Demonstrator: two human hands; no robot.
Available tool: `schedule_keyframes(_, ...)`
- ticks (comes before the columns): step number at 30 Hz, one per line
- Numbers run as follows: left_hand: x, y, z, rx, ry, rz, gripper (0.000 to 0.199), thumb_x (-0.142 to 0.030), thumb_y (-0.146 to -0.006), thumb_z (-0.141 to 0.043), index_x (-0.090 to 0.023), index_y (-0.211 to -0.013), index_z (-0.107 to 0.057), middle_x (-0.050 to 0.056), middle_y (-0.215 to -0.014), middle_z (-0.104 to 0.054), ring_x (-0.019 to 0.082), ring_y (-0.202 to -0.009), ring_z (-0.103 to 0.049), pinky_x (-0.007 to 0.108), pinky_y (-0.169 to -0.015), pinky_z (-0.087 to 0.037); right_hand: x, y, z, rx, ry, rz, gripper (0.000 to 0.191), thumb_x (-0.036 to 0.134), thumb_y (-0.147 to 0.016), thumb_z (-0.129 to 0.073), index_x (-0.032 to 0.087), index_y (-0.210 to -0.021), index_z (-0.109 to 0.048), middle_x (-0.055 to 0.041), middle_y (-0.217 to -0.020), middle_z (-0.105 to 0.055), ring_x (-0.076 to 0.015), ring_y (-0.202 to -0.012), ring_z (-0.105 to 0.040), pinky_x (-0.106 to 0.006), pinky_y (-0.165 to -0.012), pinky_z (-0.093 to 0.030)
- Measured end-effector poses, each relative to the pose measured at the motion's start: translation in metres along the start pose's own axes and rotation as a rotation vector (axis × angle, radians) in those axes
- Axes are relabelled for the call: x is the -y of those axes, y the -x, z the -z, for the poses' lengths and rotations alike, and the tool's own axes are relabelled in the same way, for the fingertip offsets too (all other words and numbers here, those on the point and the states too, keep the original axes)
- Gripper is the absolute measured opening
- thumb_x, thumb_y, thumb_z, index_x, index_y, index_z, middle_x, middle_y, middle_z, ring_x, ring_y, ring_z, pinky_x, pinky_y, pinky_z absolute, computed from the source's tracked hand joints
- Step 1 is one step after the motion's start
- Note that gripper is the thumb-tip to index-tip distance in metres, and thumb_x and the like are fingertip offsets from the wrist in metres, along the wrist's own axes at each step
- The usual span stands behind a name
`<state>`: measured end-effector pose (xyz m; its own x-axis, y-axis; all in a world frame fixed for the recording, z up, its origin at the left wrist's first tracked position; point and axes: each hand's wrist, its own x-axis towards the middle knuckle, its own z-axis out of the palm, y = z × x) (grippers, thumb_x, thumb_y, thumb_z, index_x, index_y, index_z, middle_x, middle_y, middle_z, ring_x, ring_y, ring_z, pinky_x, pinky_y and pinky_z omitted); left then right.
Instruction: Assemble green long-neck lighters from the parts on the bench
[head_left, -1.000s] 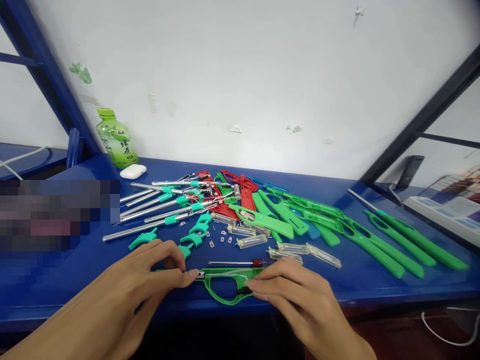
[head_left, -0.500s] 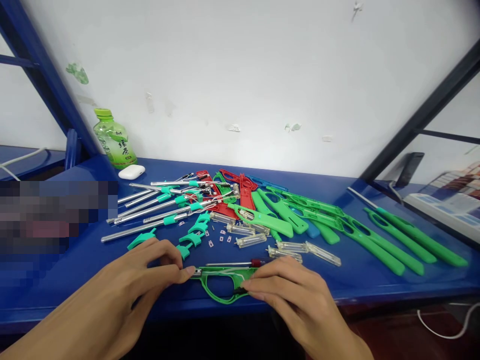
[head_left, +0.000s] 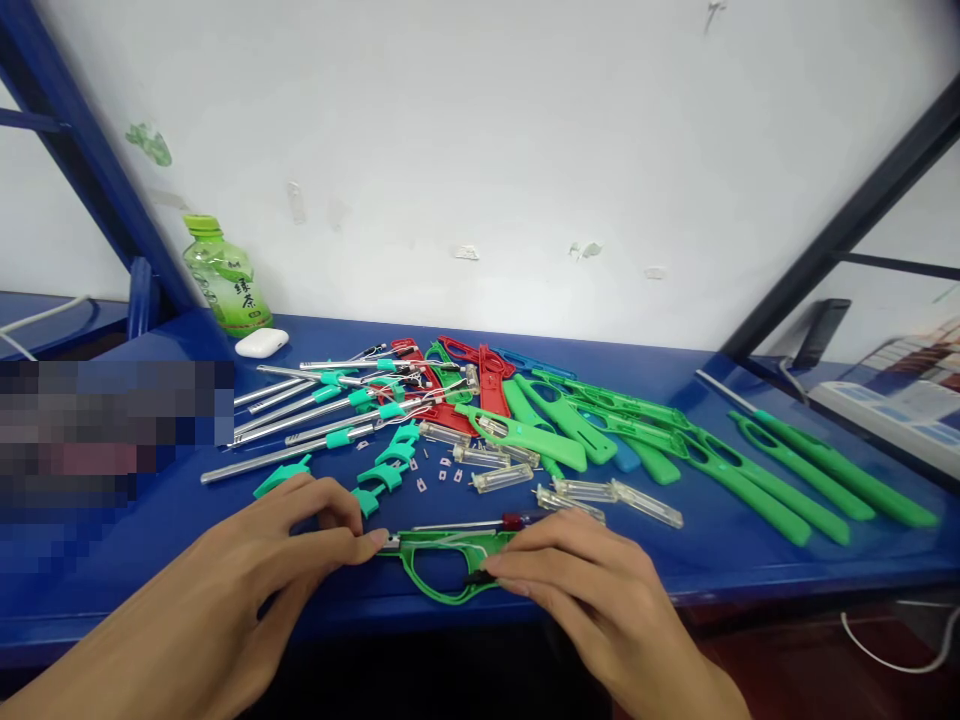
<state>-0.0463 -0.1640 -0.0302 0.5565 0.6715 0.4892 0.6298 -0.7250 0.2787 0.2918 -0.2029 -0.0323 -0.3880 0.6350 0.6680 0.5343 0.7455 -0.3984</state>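
Observation:
An open green lighter housing half [head_left: 480,548], with a trigger loop and a white wire inside, lies at the table's front edge. My left hand [head_left: 292,550] pinches its left end, the thumb pressing by a short bit of metal tube [head_left: 391,541]. Over the right end, my right hand [head_left: 592,570] has thumb and fingertips closed on a small black part [head_left: 478,577] beside the loop. My right fingers hide the rest of the housing. Just behind lies a screwdriver [head_left: 516,521] with a red collar. Several teal triggers [head_left: 394,478] rest behind my left hand.
Metal lighter tubes [head_left: 300,418] with wires lie behind left. Clear fuel tanks [head_left: 502,478], red housings [head_left: 493,385] and green housings [head_left: 750,495] spread across the blue table [head_left: 750,575]. A green tea bottle [head_left: 229,285] and white case [head_left: 262,343] stand near the wall.
The view has shifted very slightly. Both hands keep their hold, and the black part has moved a touch to the left.

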Motion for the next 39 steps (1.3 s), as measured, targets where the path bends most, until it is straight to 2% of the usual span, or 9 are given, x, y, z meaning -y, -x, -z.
schedule_keyframes(4,-0.002,0.002,0.0,0.009,-0.051,-0.031,0.038,-0.033,-0.122,-0.048,-0.044,-0.134,-0.081,-0.005,-0.118,-0.082,0.01,-0.096,-0.084,0.012,-0.087,-0.06,0.0,0.001,-0.001,0.003,-0.005,-0.002,0.033,0.033,-0.128,-0.057,0.025,-0.121,-0.088,0.0008,-0.107,-0.091,-0.012,-0.094,-0.087,-0.024,-0.084,-0.066)
schedule_keyframes(11,-0.004,0.006,-0.005,0.038,-0.107,0.021,0.04,-0.031,-0.12,-0.047,-0.04,-0.124,-0.085,-0.002,-0.123,-0.082,0.015,-0.104,-0.082,0.018,-0.083,-0.063,0.0,0.001,0.001,0.003,-0.002,0.001,0.034,0.033,-0.128,-0.056,0.025,-0.12,-0.089,0.0004,-0.106,-0.09,-0.0121,-0.093,-0.087,-0.023,-0.084,-0.066)
schedule_keyframes(16,-0.002,0.008,-0.007,0.016,-0.1,-0.007,0.042,-0.027,-0.12,-0.044,-0.041,-0.125,-0.083,-0.002,-0.123,-0.08,0.012,-0.1,-0.081,0.016,-0.078,-0.06,-0.001,0.003,0.0,0.004,0.001,-0.001,0.034,0.032,-0.128,-0.057,0.026,-0.12,-0.089,0.001,-0.106,-0.09,-0.0117,-0.093,-0.087,-0.022,-0.084,-0.066)
schedule_keyframes(20,-0.002,0.009,-0.012,0.027,-0.163,-0.005,0.044,-0.023,-0.118,-0.045,-0.041,-0.129,-0.083,-0.001,-0.125,-0.081,0.014,-0.107,-0.081,0.016,-0.071,-0.057,-0.001,0.003,0.0,-0.004,0.003,0.007,0.032,0.033,-0.127,-0.059,0.026,-0.121,-0.089,0.0025,-0.107,-0.091,-0.0105,-0.094,-0.087,-0.021,-0.086,-0.065)
schedule_keyframes(23,0.0,0.009,-0.015,-0.042,-0.192,-0.067,0.05,-0.016,-0.114,-0.044,-0.042,-0.133,-0.082,-0.003,-0.121,-0.082,0.013,-0.102,-0.081,0.017,-0.07,-0.056,-0.001,0.001,-0.001,-0.027,-0.015,-0.002,0.028,0.033,-0.126,-0.062,0.025,-0.119,-0.088,0.0032,-0.105,-0.091,-0.0103,-0.091,-0.087,-0.021,-0.087,-0.064)
schedule_keyframes(27,0.003,0.005,-0.013,-0.165,-0.204,-0.174,0.059,-0.004,-0.105,-0.043,-0.043,-0.129,-0.082,-0.008,-0.113,-0.082,0.012,-0.092,-0.077,0.02,-0.084,-0.056,-0.001,0.002,-0.003,-0.068,-0.064,-0.038,0.021,0.034,-0.122,-0.071,0.023,-0.114,-0.087,0.0037,-0.102,-0.092,-0.0109,-0.086,-0.087,-0.021,-0.087,-0.065)
schedule_keyframes(29,0.004,0.004,-0.012,-0.145,-0.22,-0.19,0.064,-0.001,-0.101,-0.045,-0.045,-0.131,-0.081,-0.011,-0.114,-0.083,0.012,-0.093,-0.075,0.02,-0.09,-0.055,-0.001,0.002,-0.003,-0.072,-0.069,-0.043,0.021,0.034,-0.121,-0.073,0.023,-0.111,-0.087,0.0032,-0.101,-0.092,-0.0116,-0.087,-0.088,-0.021,-0.088,-0.065)
schedule_keyframes(34,0.006,0.009,-0.013,-0.131,-0.292,-0.189,0.068,0.0,-0.097,-0.044,-0.044,-0.133,-0.082,-0.009,-0.119,-0.084,0.015,-0.097,-0.075,0.023,-0.092,-0.056,-0.002,0.003,-0.001,-0.062,-0.053,-0.046,0.027,0.034,-0.122,-0.07,0.022,-0.107,-0.089,0.0008,-0.101,-0.092,-0.0125,-0.089,-0.089,-0.021,-0.088,-0.067)
schedule_keyframes(39,0.008,0.026,-0.014,-0.117,-0.302,-0.179,0.078,-0.002,-0.096,-0.049,-0.051,-0.151,-0.074,-0.012,-0.136,-0.084,0.017,-0.113,-0.082,0.028,-0.099,-0.057,-0.001,0.004,-0.001,-0.053,-0.044,-0.061,0.03,0.036,-0.123,-0.069,0.021,-0.107,-0.089,-0.0004,-0.1,-0.091,-0.0121,-0.089,-0.089,-0.02,-0.087,-0.067)
